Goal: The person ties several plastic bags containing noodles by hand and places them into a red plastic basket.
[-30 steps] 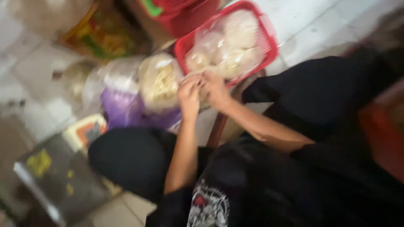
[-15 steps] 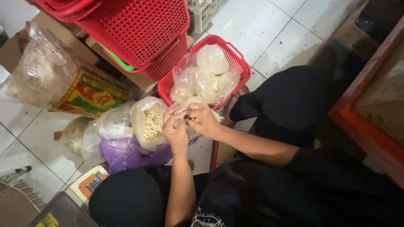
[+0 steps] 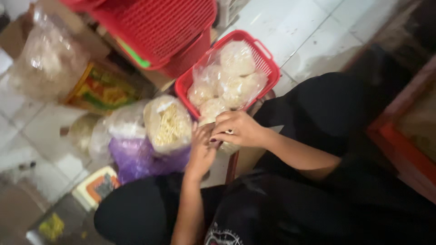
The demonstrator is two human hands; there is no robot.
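White tiled floor (image 3: 318, 41), viewed from above, cluttered with bags and baskets. Left to right: large clear bag (image 3: 47, 59) of pale contents beside a printed sack (image 3: 102, 88); purple bag (image 3: 136, 159) under a clear bag of noodles (image 3: 168, 124); stacked red baskets (image 3: 163, 27) at top; red basket (image 3: 261, 59) holding several clear bags of pale food (image 3: 229, 79). Left hand (image 3: 202, 152) and right hand (image 3: 238, 129) meet just below that basket, both with fingers curled, pinching a small clear bag (image 3: 227, 147), mostly hidden between them.
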